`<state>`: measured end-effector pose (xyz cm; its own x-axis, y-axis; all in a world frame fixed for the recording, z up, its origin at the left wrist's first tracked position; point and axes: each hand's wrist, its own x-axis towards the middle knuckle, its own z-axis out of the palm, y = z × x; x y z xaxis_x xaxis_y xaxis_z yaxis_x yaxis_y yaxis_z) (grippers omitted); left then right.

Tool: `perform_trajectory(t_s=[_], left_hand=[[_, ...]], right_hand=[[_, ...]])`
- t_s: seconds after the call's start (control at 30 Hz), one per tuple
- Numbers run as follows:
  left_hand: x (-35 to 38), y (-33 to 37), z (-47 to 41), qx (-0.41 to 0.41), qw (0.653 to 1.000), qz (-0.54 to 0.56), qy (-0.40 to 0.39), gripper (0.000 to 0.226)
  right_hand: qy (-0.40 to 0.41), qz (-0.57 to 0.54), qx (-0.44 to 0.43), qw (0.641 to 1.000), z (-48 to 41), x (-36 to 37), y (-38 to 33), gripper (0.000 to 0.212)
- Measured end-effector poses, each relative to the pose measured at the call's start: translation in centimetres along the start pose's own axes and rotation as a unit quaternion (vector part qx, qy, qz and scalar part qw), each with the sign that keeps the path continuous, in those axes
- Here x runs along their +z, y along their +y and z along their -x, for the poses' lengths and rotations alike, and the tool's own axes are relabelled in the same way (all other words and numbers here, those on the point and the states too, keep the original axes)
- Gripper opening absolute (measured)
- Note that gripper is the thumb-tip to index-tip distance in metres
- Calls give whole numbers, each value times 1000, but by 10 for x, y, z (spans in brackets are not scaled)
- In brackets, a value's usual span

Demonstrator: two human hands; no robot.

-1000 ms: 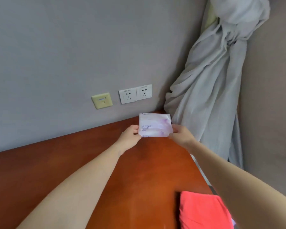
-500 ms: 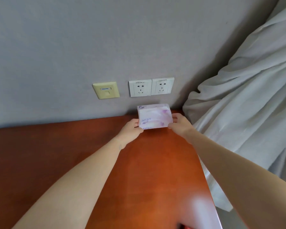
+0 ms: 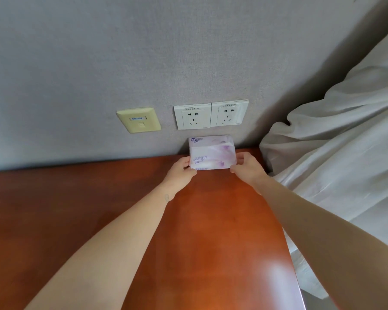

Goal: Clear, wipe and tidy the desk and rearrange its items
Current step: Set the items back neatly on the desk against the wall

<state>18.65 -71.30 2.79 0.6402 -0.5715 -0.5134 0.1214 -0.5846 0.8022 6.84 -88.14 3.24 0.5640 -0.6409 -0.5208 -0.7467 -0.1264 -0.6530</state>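
My left hand [image 3: 182, 170] and right hand [image 3: 248, 167], each gripping one end, have brought the tissue pack [image 3: 212, 154] to the worktop's [image 3: 211, 220] back edge under the sockets [image 3: 211, 116], so it looks nearly placed.

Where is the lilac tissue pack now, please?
Head view: the lilac plastic tissue pack sits back right on the brown wooden desk, by the grey wall below the white sockets, between left hand and right hand.
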Motion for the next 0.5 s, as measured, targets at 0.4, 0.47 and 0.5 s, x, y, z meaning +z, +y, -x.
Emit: perform_trajectory(t_s=[0.4, 0.47, 0.5], left_hand=[[-4, 6, -2, -30, 996, -80, -1, 66], [-8, 8, 6, -39, 993, -113, -3, 71], [-9, 9, 11, -40, 990, -133, -6, 73]], right_hand=[[7, 20, -6, 1000, 7, -6, -8, 54], [12, 36, -16, 999, 15, -9, -9, 50], [14, 45, -27, 999, 19, -11, -10, 48]])
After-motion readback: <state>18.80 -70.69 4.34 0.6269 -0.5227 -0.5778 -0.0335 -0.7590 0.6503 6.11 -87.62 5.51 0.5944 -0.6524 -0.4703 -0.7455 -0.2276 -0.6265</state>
